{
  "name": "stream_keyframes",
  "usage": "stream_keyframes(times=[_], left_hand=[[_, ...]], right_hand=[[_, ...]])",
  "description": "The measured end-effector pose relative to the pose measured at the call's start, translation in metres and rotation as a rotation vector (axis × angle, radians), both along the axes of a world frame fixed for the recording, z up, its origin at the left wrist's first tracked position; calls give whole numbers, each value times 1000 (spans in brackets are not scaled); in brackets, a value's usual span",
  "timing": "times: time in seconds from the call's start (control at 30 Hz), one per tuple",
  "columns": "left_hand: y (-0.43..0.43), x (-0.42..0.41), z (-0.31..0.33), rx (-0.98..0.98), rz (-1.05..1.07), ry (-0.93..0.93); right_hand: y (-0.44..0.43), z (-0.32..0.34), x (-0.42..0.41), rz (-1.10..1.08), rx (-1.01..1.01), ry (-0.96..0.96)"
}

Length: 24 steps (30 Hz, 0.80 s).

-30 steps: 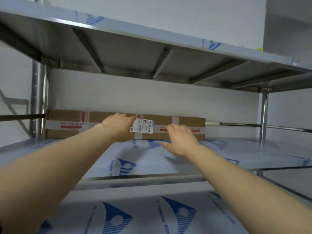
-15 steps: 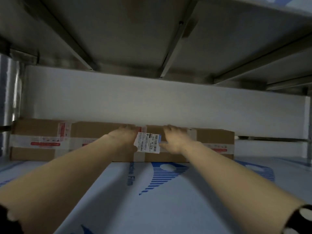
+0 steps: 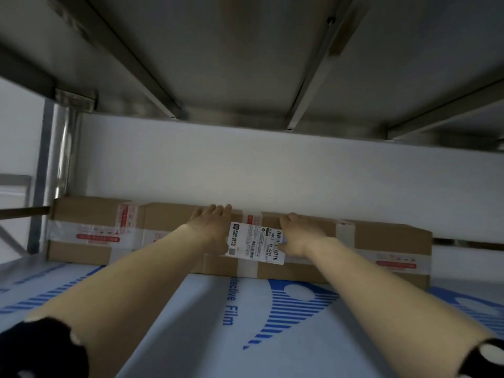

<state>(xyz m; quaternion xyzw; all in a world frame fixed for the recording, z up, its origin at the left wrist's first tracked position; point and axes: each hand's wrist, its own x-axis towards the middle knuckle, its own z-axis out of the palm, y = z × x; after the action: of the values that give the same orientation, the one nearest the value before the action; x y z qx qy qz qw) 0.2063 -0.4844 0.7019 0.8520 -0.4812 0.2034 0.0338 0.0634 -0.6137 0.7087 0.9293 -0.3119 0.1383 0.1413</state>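
A long brown cardboard box [image 3: 381, 241] lies across mid-frame at the back of the film-covered steel shelf [image 3: 191, 309]. The left hand [image 3: 211, 230] and right hand [image 3: 302, 236] rest on its top, fingers stretched flat, flanking its white shipping label [image 3: 255, 245].

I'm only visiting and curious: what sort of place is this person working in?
Probably a storeroom or stockroom. A long taped cardboard box with a shipping label lies at the back of a steel shelf covered in printed protective film, with another shelf overhead.

Both hands, left [image 3: 211, 230] and right [image 3: 301, 236], flat on top of long cardboard box [image 3: 387, 241] at shelf [image 3: 169, 309] back, label [image 3: 256, 242] between.
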Motion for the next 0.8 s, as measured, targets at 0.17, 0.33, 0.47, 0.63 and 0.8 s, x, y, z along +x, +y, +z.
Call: stream_keyframes(times=[0.17,0.33,0.47,0.63,0.8], left_hand=[[1,-1,5,9,-15,-96],[6,-5,27,89,-3,-89],[4,-3,41,175,27,40],[14,-13,38,169,-64,17],[37,-28,39,125,-81,-96]], right_hand=[[14,2,-10,28,-179,-59],[23,-1,-27,61,-331,-86],[32,-8,-41,89,-362,-118],[29,-6,-49,23,-300,-137],[34,3,-53,-60,-163,-45]])
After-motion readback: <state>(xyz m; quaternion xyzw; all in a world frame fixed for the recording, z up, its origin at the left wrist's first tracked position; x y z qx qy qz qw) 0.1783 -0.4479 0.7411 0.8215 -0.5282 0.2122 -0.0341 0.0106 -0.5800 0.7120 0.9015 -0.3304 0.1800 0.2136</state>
